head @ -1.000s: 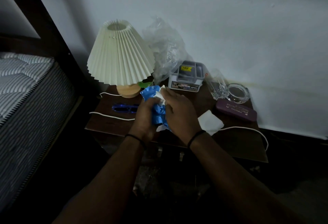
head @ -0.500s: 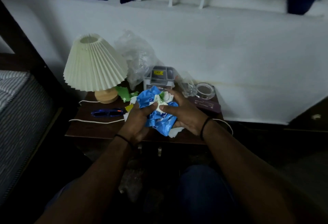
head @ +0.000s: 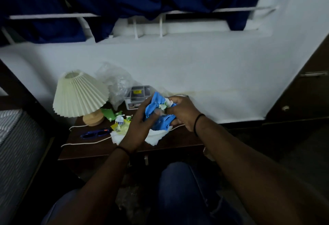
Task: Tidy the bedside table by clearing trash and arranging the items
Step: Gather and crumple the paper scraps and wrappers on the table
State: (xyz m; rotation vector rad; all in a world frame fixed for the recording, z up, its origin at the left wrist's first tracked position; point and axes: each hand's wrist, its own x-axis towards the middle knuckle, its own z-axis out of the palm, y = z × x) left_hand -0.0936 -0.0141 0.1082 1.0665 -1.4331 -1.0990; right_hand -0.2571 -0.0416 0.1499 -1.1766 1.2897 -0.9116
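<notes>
Both hands hold a crumpled blue wrapper (head: 156, 110) stuffed with white and green scraps, lifted above the dark wooden bedside table (head: 99, 150). My left hand (head: 137, 130) grips it from the left and below. My right hand (head: 181, 110) grips it from the right, fingers curled over the top. White tissues (head: 153, 138) lie on the table under the bundle. Green, yellow and white wrapper scraps (head: 119, 119) lie left of my hands. Blue sunglasses (head: 94, 133) rest near a white cord (head: 85, 142).
A pleated cream lamp (head: 80, 94) stands at the table's back left. A crumpled clear plastic bag (head: 115, 84) and a small grey organiser box (head: 137, 93) stand against the white wall. A striped mattress (head: 16, 146) lies at left, a dark cabinet (head: 306, 91) at right.
The camera has tilted up and drawn back. Both hands have lifted the blue bundle higher and a little right, squeezing it tighter. More scraps and tissue now show on the table.
</notes>
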